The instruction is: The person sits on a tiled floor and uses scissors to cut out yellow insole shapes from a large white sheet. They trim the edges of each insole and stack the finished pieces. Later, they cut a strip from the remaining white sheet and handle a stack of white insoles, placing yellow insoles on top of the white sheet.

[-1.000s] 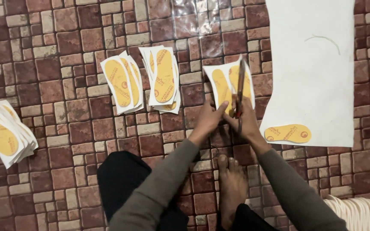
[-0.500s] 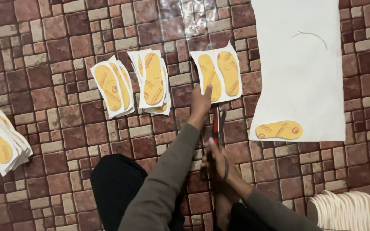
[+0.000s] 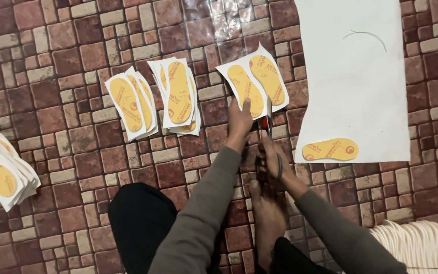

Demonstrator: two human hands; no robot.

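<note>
On a brick-patterned floor (image 3: 51,45), a large white sheet (image 3: 353,76) fills the upper right with one yellow insole shape (image 3: 330,149) near its lower edge, bare floor open at upper left. Two fanned stacks of printed cards (image 3: 130,101) (image 3: 177,94) lie left of a two-insole card (image 3: 253,83), which the left hand (image 3: 240,122) pins flat with fingers together. The right hand (image 3: 272,160) is clamped on red-handled scissors (image 3: 265,124) at that card's lower edge.
</note>
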